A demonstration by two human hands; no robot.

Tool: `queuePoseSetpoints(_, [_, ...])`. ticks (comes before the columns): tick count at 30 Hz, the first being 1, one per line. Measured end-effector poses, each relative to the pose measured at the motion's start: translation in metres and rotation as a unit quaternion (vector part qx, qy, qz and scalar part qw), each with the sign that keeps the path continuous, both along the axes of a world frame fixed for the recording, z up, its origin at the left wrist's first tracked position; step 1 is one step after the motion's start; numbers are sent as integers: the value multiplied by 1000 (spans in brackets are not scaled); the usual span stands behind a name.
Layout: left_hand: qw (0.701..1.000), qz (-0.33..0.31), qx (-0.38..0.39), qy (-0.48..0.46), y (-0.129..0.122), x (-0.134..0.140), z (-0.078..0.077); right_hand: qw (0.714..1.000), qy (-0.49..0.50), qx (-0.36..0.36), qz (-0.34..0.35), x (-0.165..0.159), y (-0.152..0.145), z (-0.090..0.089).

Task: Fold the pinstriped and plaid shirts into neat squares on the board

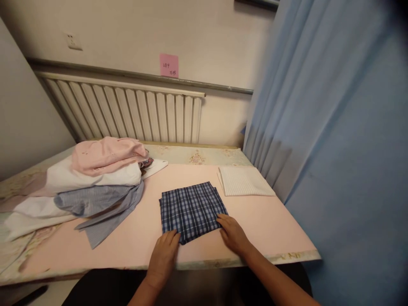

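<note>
A garment in dark blue and white plaid (193,210) lies folded into a flat, roughly square packet in front of me. At its near left corner, my left hand (164,255) has its fingers closed over the edge. My right hand (234,235) grips the near right corner, fingertips on top of the fabric. The undersides of both hands are hidden. The packet rests flat on a pale pink sheet (134,242). Beyond my right hand lies a folded cream striped cloth (245,181), apart from the plaid one.
To the left is a loose heap with a pink garment (108,155), white cloth (92,180) and a grey-blue striped garment (95,199). A radiator (134,108) runs along the wall behind the table. A blue curtain (318,127) hangs at the right edge.
</note>
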State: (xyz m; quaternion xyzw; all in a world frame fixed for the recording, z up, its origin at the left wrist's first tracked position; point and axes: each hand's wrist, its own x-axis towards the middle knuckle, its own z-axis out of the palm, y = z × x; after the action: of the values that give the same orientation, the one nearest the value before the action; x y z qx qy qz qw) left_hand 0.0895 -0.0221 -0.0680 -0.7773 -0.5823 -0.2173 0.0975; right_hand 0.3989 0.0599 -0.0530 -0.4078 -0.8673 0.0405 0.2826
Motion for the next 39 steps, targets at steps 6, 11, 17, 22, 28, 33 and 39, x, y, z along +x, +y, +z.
queuePoseSetpoints(6, [997,8,-19,75,4,2,13,996,-20,76,-47,3,9,-17])
queuePoseSetpoints(11, [997,1,12,70,1,8,22,994,-5,87,-72,1,12,-24])
queuePoseSetpoints(17, [997,-32,16,62,-9,13,9,992,-2,89,-87,3,11,-27])
queuePoseSetpoints(22, [997,-34,-3,63,-11,15,1,990,26,106,-91,1,13,-25])
queuePoseSetpoints(28, [998,-37,2,52,-11,15,5,985,29,128,-115,-3,13,-23])
queuePoseSetpoints(33, [999,-47,-17,8,-15,17,24,978,54,126,-157,1,13,-27])
queuePoseSetpoints(39, [997,-1,49,-62,32,38,42,981,100,112,-119,-45,34,3])
